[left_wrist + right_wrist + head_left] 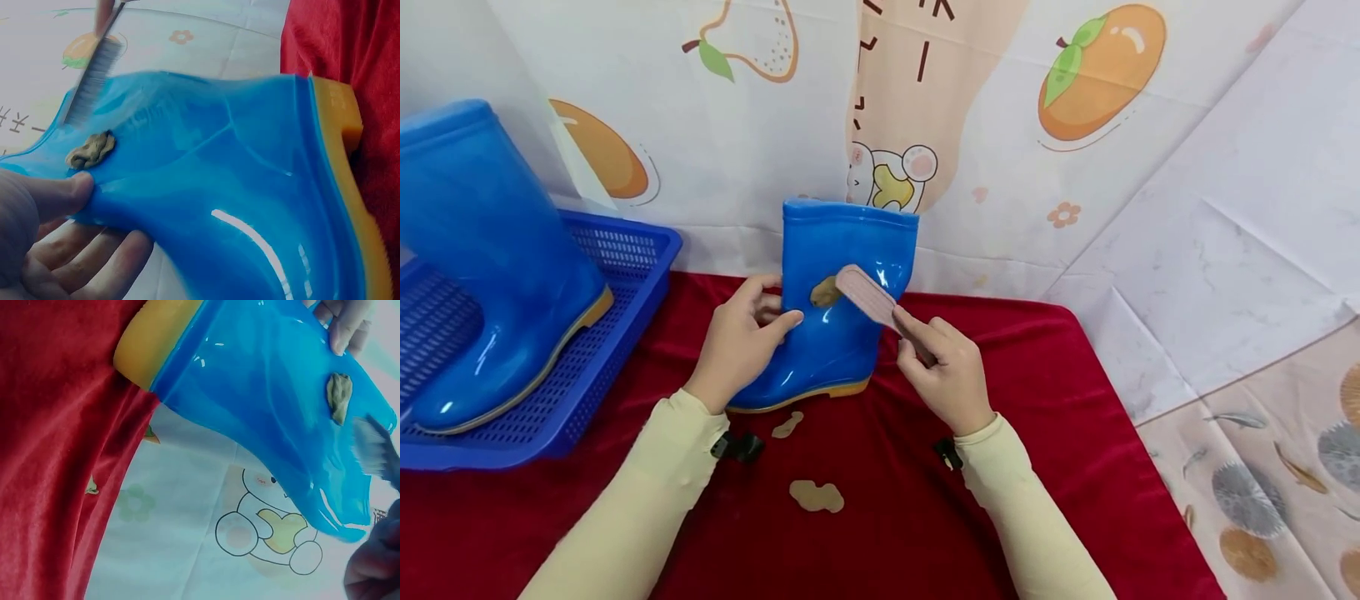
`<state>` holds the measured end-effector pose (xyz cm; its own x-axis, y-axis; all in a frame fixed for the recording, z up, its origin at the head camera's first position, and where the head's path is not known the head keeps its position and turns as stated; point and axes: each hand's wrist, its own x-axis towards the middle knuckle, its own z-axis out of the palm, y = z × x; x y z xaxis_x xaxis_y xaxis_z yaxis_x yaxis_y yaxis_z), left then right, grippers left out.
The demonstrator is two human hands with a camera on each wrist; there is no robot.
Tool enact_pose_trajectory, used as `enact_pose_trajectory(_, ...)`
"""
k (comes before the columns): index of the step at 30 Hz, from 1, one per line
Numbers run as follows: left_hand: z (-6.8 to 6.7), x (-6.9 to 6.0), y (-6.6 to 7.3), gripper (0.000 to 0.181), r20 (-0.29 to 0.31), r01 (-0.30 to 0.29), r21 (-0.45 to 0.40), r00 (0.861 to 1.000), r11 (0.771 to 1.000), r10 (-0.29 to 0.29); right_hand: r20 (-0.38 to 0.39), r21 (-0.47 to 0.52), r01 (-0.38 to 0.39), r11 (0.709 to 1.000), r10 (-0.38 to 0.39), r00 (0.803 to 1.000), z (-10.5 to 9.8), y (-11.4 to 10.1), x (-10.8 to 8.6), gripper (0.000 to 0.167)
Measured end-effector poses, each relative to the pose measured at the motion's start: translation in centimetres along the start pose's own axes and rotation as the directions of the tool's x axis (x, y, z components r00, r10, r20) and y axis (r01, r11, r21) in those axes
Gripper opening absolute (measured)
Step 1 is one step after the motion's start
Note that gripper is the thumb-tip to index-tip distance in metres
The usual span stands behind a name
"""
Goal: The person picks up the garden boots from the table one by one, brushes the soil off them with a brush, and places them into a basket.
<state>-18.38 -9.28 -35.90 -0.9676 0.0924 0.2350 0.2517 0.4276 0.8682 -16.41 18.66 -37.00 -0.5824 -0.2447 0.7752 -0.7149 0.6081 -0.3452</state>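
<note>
A blue rain boot (pixel 850 242) with a yellow sole stands upright on the red cloth. My left hand (pixel 741 337) grips the front of its shaft, the thumb on the near side and the fingers partly behind it. A brown mud-like patch (pixel 92 150) clings to the shaft, close to my left thumb. My right hand (pixel 947 367) holds a pale pink brush (pixel 868 296) by its handle. In the wrist views its bristles (pixel 367 447) face the boot, right beside the patch; whether they touch the boot I cannot tell.
To the left, a second blue boot (pixel 512 317) with a yellow sole stands in a blue plastic basket (pixel 658 250). Two flat brownish pieces, a small one (pixel 787 425) and a larger one (pixel 817 497), lie on the red cloth (pixel 760 550). Behind hangs a fruit-printed sheet (pixel 722 150).
</note>
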Motion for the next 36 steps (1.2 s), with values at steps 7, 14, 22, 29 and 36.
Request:
enact_pose_trajectory(7, -0.16, -0.19, -0.14, 0.053, 0.139, 0.007, 0.005, 0.990, 1.000, -0.007, 0.042, 0.065, 0.090, 0.994, -0.093, 0.995, 0.56, -0.35, -0.12, 0.045)
enact_pose_trajectory(14, -0.26, 0.12, -0.34, 0.053, 0.088, 0.032, 0.026, 0.996, 0.999, -0.035, 0.096, -0.028, 0.027, 0.999, -0.024, 0.995, 0.35, -0.26, -0.18, 0.043)
enact_pose_trajectory(22, -0.68, -0.10, -0.71, 0.055, 0.053, 0.051, 0.043, 0.997, 0.998, -0.054, 0.108, -0.041, 0.010, 0.999, -0.006, 0.994, 0.10, -0.37, -0.17, 0.043)
enact_pose_trajectory(29, -0.91, 0.01, -0.49, 0.054, 0.161, -0.027, 0.111, 0.987, 0.993, 0.009, 0.119, 0.028, 0.102, 0.994, -0.105, 0.987, 0.37, -0.50, -0.13, 0.046)
enact_pose_trajectory(36, -0.37, 0.32, -0.46, 0.053, 0.138, 0.002, 0.102, 0.990, 0.995, -0.016, 0.126, -0.069, 0.056, 0.996, -0.046, 0.991, 0.25, -0.21, -0.32, 0.044)
